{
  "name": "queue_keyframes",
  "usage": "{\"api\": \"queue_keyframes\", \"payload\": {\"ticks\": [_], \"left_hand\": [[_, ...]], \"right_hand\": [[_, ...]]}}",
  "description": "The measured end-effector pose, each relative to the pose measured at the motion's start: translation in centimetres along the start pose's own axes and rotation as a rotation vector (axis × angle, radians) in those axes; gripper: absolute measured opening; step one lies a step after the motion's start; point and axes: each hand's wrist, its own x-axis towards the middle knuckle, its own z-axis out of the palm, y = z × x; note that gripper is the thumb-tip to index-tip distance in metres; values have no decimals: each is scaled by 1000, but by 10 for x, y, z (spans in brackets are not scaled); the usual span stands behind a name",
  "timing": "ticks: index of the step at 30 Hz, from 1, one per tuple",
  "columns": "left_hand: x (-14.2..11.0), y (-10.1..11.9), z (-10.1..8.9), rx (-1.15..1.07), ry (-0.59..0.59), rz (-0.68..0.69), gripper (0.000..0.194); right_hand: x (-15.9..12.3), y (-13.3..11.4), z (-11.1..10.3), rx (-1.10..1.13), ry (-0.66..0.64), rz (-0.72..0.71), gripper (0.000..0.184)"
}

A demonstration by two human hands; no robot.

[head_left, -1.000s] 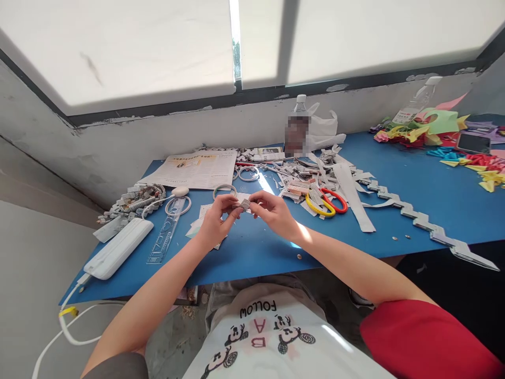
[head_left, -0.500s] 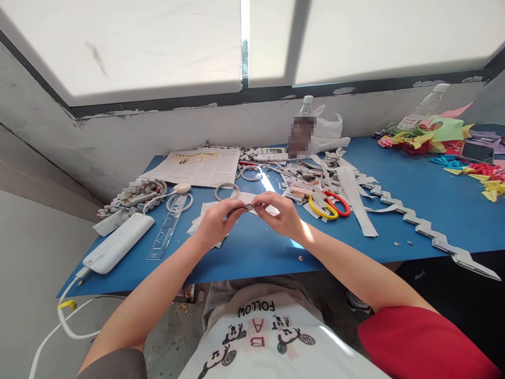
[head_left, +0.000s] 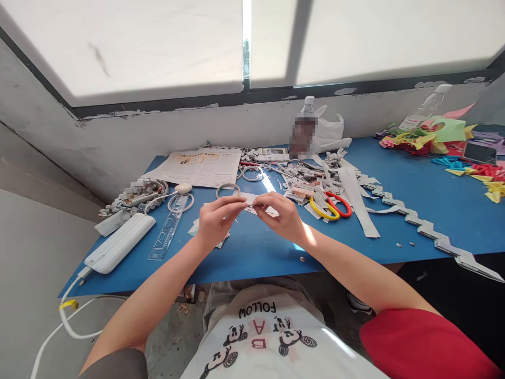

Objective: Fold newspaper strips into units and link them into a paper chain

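Both my hands meet over the middle of the blue table (head_left: 252, 247). My left hand (head_left: 215, 220) and my right hand (head_left: 278, 213) each pinch one end of a small folded piece of newspaper (head_left: 250, 199), held just above the tabletop. Fingers of both hands are curled and pressed on the paper. Cut paper slips lie under and behind the hands. A pair of scissors with one yellow and one red handle (head_left: 329, 205) lies just right of my right hand.
A white power bank (head_left: 119, 242) with cable, a clear ruler (head_left: 168, 229), rings, a folded newspaper (head_left: 199, 167) and a chain of folded paper (head_left: 136, 195) lie left. A bottle (head_left: 303, 129), paper scraps, a zigzag folded strip (head_left: 426, 229) and coloured folded pieces (head_left: 453, 142) lie right.
The hands have stayed together over the table. The small paper piece has been turned and flattened between the fingertips, and the view has shifted slightly.
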Motion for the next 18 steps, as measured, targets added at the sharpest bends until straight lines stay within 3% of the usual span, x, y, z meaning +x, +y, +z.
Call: {"api": "queue_keyframes", "payload": {"ticks": [12, 18], "left_hand": [[1, 2, 1, -29, -13, -42, 19], [-1, 4, 3, -180, -21, -265, 9]], "right_hand": [[1, 0, 1, 38, -19, 42, 13], [0, 1, -1, 47, -46, 3, 15]]}}
